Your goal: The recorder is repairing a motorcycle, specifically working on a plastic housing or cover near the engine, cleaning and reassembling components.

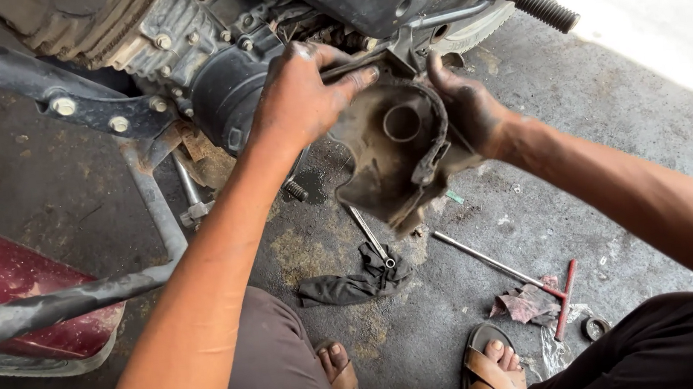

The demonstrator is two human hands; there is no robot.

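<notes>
- The left hand point(302, 96), black with grease, lies over the top edge of a grimy engine side cover point(399, 159), fingers stretched flat across it and pressing rather than curled shut.
- The right hand point(466, 109) grips the cover's right rim, fingers closed around the edge — so the cover hangs between the two hands, just off the motorcycle engine point(176, 41).
- The cover's inner face is turned toward the person, its round opening showing, the lower end tilted down toward the concrete floor point(614, 123).
- On the floor under the cover lies a spanner point(368, 235), its lower end resting on a crumpled black rag point(352, 284).
- To the right, a long T-handle wrench point(509, 270) with a red crossbar lies across a reddish rag point(525, 303).
- The person's sandalled feet point(490, 372) sit near the bottom edge, close by those tools.
- A ribbed footpeg point(546, 10) juts out above the right hand — part of the maroon-bodied bike.
</notes>
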